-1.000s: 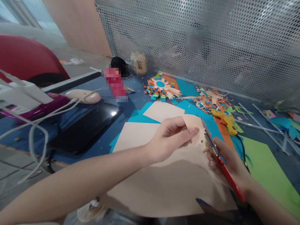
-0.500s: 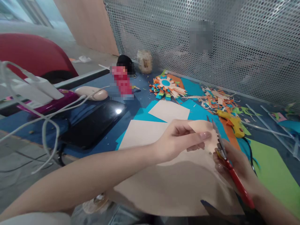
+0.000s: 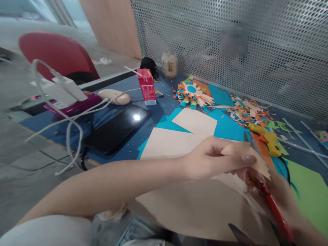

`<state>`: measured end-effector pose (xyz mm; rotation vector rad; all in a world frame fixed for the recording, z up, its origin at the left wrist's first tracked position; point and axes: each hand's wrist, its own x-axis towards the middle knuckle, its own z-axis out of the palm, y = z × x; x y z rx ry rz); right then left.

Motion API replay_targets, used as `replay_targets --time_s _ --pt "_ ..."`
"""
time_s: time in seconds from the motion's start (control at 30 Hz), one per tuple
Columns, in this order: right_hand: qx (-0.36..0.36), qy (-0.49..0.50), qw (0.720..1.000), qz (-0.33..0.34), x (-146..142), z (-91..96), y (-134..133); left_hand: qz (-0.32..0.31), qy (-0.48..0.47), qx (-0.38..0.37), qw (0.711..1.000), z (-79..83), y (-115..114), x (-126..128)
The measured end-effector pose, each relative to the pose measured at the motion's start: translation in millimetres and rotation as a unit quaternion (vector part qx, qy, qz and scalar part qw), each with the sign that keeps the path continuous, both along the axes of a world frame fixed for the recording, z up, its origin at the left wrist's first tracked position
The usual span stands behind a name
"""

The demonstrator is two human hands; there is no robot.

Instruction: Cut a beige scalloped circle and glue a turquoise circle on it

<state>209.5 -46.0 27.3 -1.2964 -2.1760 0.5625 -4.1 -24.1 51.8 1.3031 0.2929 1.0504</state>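
Note:
My left hand (image 3: 215,159) pinches a small cream paper piece (image 3: 239,149) whose right edge is notched. Just to its right, my right hand (image 3: 271,191) is closed around red-handled scissors (image 3: 274,205). The scissor blades point up and lie partly behind the paper, so I cannot tell whether they touch it. Under both hands lies a large cream sheet (image 3: 194,205), and a smaller cream sheet (image 3: 194,120) rests on blue paper (image 3: 228,124) beyond them. A layered paper flower (image 3: 191,89) with fringed orange, blue and cream petals sits farther back.
A yellow glue gun (image 3: 269,140) and a heap of paper scraps (image 3: 252,111) lie to the right, near green paper (image 3: 307,191). On the left are a phone (image 3: 115,131), a purple power strip (image 3: 77,107) with white cables, and a pink drink carton (image 3: 147,87). A perforated metal panel (image 3: 184,30) stands behind.
The view has swung left, so things sit farther right. The cream paper has turned in my left hand, its notched edge now facing down and right, and covers more of the scissor blades.

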Motion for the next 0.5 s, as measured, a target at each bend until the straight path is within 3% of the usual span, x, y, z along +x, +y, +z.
replay_targets --time_s 0.07,0.23,0.5 --pt "0.005 -0.010 1.000 0.024 0.4 -0.9 -0.7 -0.010 0.008 0.004 1.000 -0.5 0.2 -0.1" --pt "0.021 -0.026 0.999 -0.008 -3.7 -2.2 -5.6 -0.045 0.032 -0.023 0.998 3.2 -0.4 -2.4" --pt "0.084 -0.052 0.994 -0.045 -9.9 -2.3 -9.3 -0.019 0.062 -0.005 0.998 3.7 0.1 -2.4"
